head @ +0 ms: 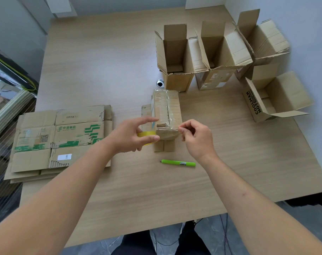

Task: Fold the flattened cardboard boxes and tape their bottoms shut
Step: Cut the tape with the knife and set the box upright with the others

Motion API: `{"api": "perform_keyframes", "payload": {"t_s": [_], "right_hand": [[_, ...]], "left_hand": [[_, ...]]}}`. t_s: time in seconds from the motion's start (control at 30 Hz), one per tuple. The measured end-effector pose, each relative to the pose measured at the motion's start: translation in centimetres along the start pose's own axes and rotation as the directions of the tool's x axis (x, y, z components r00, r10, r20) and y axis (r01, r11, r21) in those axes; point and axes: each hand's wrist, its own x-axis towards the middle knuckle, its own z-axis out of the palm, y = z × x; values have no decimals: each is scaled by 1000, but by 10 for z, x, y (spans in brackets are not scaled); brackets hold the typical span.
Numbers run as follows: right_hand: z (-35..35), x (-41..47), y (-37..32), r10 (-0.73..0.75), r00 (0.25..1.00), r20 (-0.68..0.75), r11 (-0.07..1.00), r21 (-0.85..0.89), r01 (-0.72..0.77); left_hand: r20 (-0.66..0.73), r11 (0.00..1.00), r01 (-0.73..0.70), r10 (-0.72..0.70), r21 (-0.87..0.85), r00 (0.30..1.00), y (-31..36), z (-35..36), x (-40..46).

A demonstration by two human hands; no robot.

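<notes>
The box (pixel 166 115) stands bottom-up mid-desk (pixel 101 70) so its seam can be taped. The left hand (pixel 136 133) grips the tape roll (pixel 147 134); the right hand (pixel 195 138) pinches the tape end, fingers curled, apparently stretching it across the near edge.

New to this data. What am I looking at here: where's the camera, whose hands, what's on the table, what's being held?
There is no robot here. One wide-angle camera sits on a person's head and looks down at their two bare hands over a wooden table.

The left hand grips a yellow tape roll. The right hand pinches at the near edge of the box in the middle, which stands bottom up with clear tape already across it; the tape end itself is too clear to make out.

On the left lies a stack of flattened boxes, not yet folded. At the back right stand four open boxes, seemingly finished. A green pen-like tool, perhaps a cutter, lies near the table's front edge.
</notes>
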Motion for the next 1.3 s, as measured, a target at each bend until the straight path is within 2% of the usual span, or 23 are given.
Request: {"api": "perform_keyframes", "payload": {"t_s": [0.03, 0.1, 0.17, 0.23, 0.4, 0.6, 0.8, 1.0, 1.13, 1.3], "right_hand": [[-3, 0, 1, 16, 1000, -6, 1000, 3, -16], [-8, 0, 2, 40, 999, -10, 999, 6, -40], [-11, 1, 5, 68, 997, -32, 998, 8, -67], [-14, 4, 8, 94, 995, -44, 996, 7, -94], [-11, 11, 19, 165, 984, -59, 986, 16, -165], [-3, 15, 26, 239, 969, -65, 970, 49, -236], [5, 22, 40, 281, 958, -56, 957, 88, -276], [14, 32, 49, 297, 954, 37, 932, 208, -298], [16, 39, 57, 315, 943, 109, 887, 318, -334], [22, 41, 64, 393, 918, 54, 799, 474, -371]], "left_hand": [[49, 999, -23, 24, -35, 998, 1, -2, -2], [74, 997, -58, 54, 52, 996, 1, -7, 0], [-10, 969, -35, 38, 243, 999, -1, -12, 6], [-72, 938, 3, 23, 346, 997, -2, -14, 14], [-56, 868, -42, 80, 495, 995, -8, -9, 30], [-67, 805, -37, 95, 592, 993, -24, -1, 46], [-82, 754, -44, 129, 656, 988, -39, 6, 57], [-163, 753, -34, 186, 657, 969, -59, 9, 58], [-201, 793, -26, 185, 608, 962, -66, 12, 61], [-224, 850, -21, 162, 526, 961, -77, 15, 64]]}}
